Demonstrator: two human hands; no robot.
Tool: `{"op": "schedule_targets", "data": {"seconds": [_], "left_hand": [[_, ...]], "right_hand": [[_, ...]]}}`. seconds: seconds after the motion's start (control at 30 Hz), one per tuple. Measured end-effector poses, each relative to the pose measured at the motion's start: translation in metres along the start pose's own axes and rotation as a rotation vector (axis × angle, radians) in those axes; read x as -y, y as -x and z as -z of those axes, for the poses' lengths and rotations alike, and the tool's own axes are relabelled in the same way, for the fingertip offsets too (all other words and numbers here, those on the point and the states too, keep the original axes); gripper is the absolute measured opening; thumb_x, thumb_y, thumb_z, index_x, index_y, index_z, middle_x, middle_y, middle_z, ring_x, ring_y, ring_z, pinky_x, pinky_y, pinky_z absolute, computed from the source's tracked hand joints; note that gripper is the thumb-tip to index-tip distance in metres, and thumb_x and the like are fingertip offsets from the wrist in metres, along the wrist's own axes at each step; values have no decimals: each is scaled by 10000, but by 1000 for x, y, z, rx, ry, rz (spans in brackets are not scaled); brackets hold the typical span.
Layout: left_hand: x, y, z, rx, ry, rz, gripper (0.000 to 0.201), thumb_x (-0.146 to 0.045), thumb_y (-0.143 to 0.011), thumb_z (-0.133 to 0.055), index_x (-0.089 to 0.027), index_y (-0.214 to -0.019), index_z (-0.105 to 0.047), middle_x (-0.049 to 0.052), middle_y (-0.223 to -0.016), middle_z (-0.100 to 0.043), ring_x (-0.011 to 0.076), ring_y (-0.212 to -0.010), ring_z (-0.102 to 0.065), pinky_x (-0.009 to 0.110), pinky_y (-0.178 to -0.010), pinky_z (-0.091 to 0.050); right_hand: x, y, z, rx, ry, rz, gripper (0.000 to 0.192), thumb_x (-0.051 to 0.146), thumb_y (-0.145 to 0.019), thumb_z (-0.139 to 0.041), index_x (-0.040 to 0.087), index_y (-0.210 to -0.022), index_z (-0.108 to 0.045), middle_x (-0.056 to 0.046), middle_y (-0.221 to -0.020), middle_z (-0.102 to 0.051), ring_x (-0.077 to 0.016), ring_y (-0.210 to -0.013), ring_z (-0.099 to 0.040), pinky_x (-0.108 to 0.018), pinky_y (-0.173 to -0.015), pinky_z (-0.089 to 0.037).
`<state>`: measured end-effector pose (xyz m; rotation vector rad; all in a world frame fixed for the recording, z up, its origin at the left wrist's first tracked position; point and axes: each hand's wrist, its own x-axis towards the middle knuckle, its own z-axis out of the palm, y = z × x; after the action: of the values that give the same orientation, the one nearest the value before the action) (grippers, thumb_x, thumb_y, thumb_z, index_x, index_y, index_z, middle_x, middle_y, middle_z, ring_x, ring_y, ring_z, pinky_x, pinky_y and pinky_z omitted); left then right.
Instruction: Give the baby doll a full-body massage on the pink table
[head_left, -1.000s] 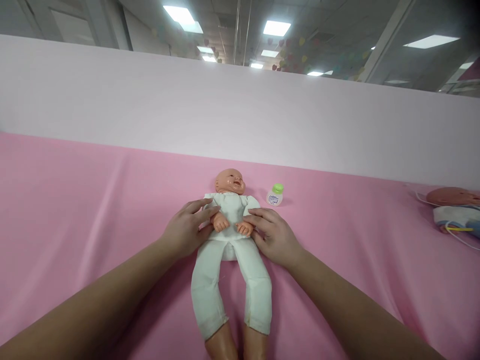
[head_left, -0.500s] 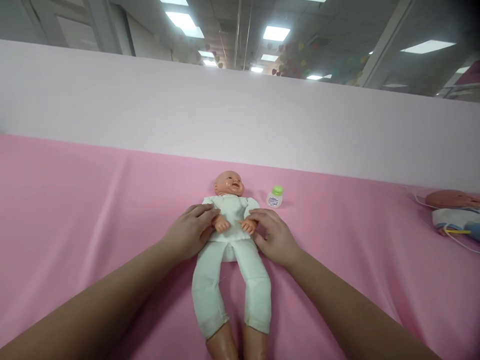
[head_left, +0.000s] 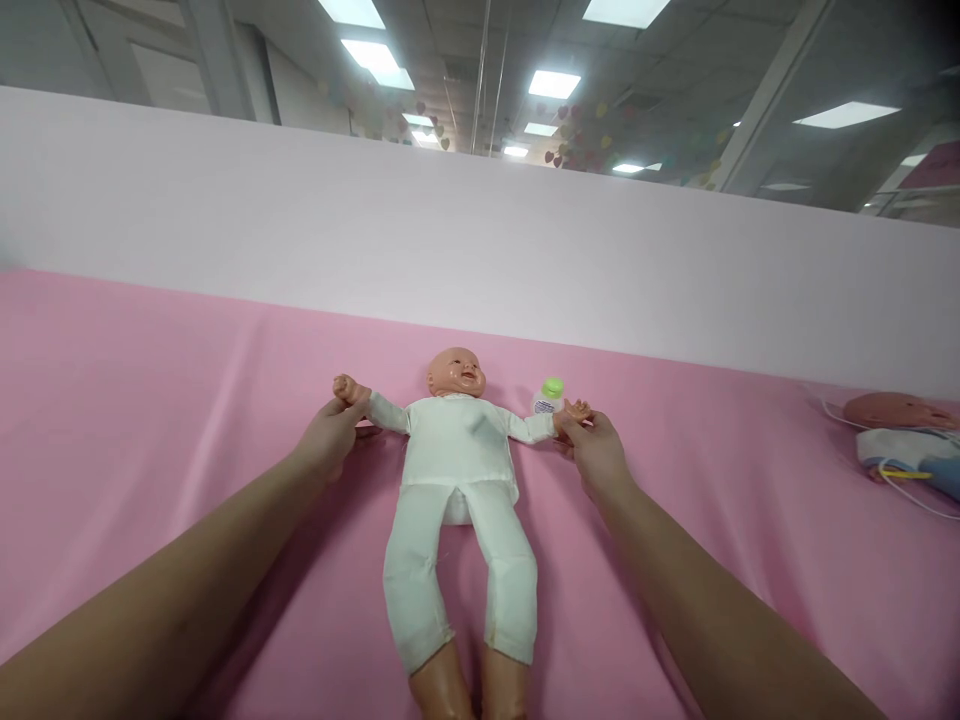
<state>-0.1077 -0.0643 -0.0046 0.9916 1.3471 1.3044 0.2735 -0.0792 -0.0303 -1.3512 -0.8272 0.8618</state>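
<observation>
A plastic baby doll in a pale white cloth suit (head_left: 459, 470) lies on its back on the smooth pink sheet (head_left: 150, 400), head away from the person and bare legs towards them, right between the two outstretched forearms. The doll's arms are spread straight out to either side.

The left hand (head_left: 330, 445) is closed around the doll's wrist on that side, with the little plastic fist (head_left: 346, 388) poking up just above the fingers. The right hand (head_left: 596, 452) pinches the doll's other tiny hand (head_left: 576, 410) between thumb and fingertips. The two hands are well apart, one at each end of the doll's spread arms, and both rest low against the sheet.

Just beyond the right hand, and partly hidden behind the doll's hand, stands a small white bottle with a green cap (head_left: 550, 393); from here it looks to be touching neither, though the view is tight there and I cannot be sure.

Well off to the right of the right hand, near the edge of the sheet, lies a second doll with a bare pinkish head and blue and white wrapping (head_left: 900, 430), with a thin white cord (head_left: 911, 492) looped beside it. A plain pale wall panel (head_left: 480, 240) rises behind the sheet, beyond both hands.
</observation>
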Motion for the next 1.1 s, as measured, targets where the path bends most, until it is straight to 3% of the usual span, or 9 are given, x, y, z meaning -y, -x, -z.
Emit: {"op": "schedule_targets", "data": {"seconds": [0.13,0.23,0.37,0.43,0.6,0.7,0.8,0.87,1.1], "left_hand": [[1,-11,4,-100,89,169,324,-386,-953,-674,-152,-1160,-587,104,-906,-728,237,-785,-745,415,-833,-637],[1,-9,4,-85,71,144,346,-400,-958,-665,-145,-1180,-590,128,-988,-742,250,-843,-753,422,-854,-630],[-4,11,-4,-43,-188,-143,361,-496,-943,-666,-214,-1169,-660,119,-1194,-750,293,-1077,-733,426,-948,-588],[-6,25,-11,-11,-376,-302,342,-538,-937,-655,-264,-1138,-694,71,-1195,-761,304,-1142,-707,426,-988,-559],[-1,45,-26,157,-782,-666,378,-522,-945,-639,-322,-1254,-722,55,-1328,-719,324,-1266,-635,444,-1063,-510],[6,43,-27,230,-913,-831,420,-504,-944,-637,-295,-1295,-732,92,-1381,-687,340,-1303,-614,482,-1082,-504],[7,40,-25,275,-984,-891,415,-484,-960,-618,-296,-1309,-740,102,-1365,-695,345,-1274,-637,504,-1068,-522],[5,40,-24,311,-1026,-907,396,-468,-973,-607,-297,-1302,-745,101,-1365,-700,346,-1268,-643,510,-1073,-523],[3,44,-28,353,-1078,-937,370,-391,-979,-598,-293,-1314,-721,88,-1413,-685,329,-1323,-615,496,-1136,-483]], "right_hand": [[-6,-10,4,36,-18,-211,305,353,-787,-832,192,-984,-664,-100,-938,-779,-244,-765,-786,-427,-774,-705],[-6,-11,4,42,-47,-209,289,320,-787,-819,190,-988,-657,-104,-934,-779,-246,-775,-788,-428,-778,-704],[1,1,-4,7,-38,8,485,344,-750,-858,215,-1146,-609,-87,-1115,-762,-246,-931,-781,-419,-849,-681],[6,13,-11,67,-16,126,507,406,-742,-867,222,-1145,-622,-82,-1162,-752,-268,-1033,-759,-433,-902,-660],[12,47,-29,294,103,363,304,365,-792,-813,238,-1029,-672,-65,-1157,-751,-272,-1134,-728,-468,-1005,-594],[14,61,-32,407,377,656,240,232,-833,-724,267,-1070,-709,-53,-1106,-764,-274,-1084,-725,-487,-974,-595],[17,66,-31,508,643,975,354,106,-831,-650,274,-1130,-735,-66,-1167,-761,-288,-1094,-695,-506,-981,-577],[20,67,-31,548,729,1089,401,55,-838,-610,269,-1150,-743,-70,-1193,-757,-286,-1094,-688,-502,-979,-574],[19,70,-37,578,786,1139,414,19,-854,-574,233,-1155,-761,-86,-1228,-754,-294,-1119,-668,-508,-993,-570]]}}
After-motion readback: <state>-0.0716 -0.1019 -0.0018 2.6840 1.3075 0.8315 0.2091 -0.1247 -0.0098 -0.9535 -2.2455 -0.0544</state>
